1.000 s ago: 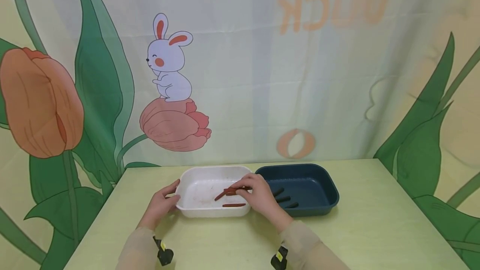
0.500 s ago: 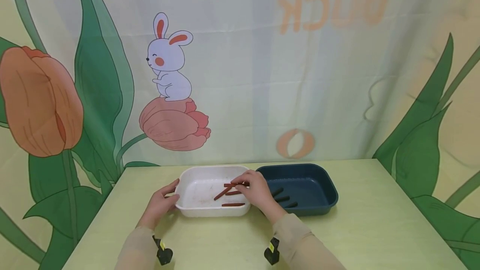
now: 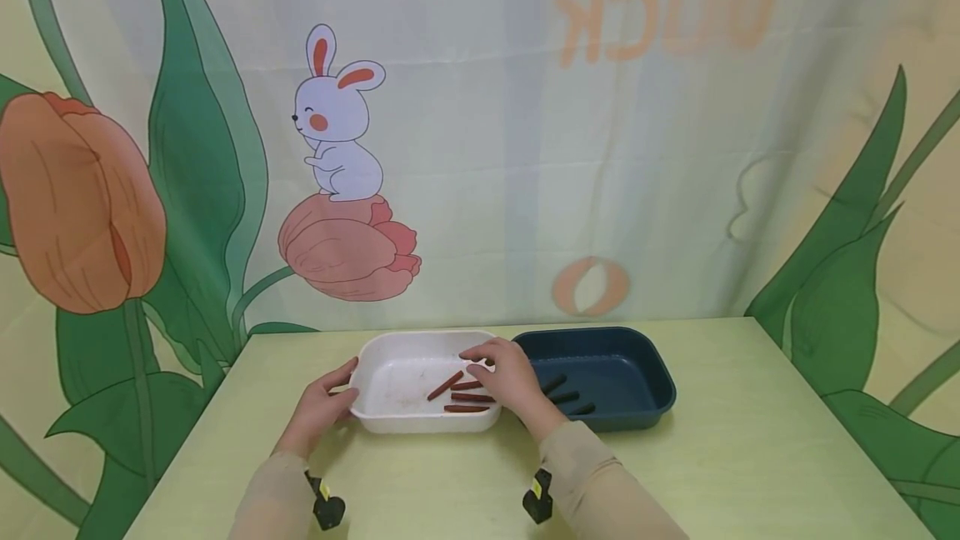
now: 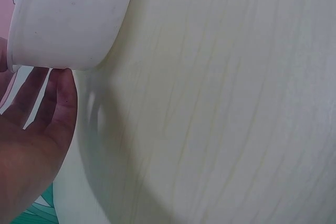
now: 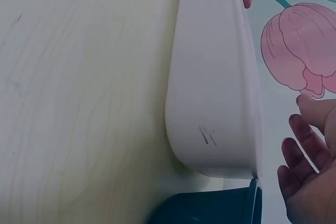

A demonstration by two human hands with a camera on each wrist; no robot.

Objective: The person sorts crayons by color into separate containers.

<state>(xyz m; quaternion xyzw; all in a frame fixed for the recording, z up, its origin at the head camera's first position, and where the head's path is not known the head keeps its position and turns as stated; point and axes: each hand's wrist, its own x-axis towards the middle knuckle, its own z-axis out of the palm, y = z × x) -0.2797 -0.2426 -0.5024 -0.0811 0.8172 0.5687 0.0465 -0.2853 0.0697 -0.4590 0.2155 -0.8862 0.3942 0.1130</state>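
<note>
A white tray (image 3: 393, 422) stands at the middle of the table. Several thin reddish-brown sticks (image 3: 466, 408) lie in its right half. My left hand (image 3: 317, 415) holds its left end; in the left wrist view, fingertips meet the outer wall while another finger reaches past the rim. Over the tray's right end hovers my right hand (image 3: 510, 377), thumb and index finger spread apart. The right wrist view shows that hand (image 5: 312, 166) with loosely bent fingers, dark stains on the tips and nothing between them.
A dark blue tray (image 3: 667, 386) adjoins the white one on the right, with several dark sticks (image 3: 566, 397) at its left side. Behind the pale green table (image 3: 750, 440) hangs a printed curtain (image 3: 480, 148).
My right hand has let go of a reddish-brown stick, and the bunched sticks now lie spread out in the white tray. The left hand has stayed at the tray's left end.
</note>
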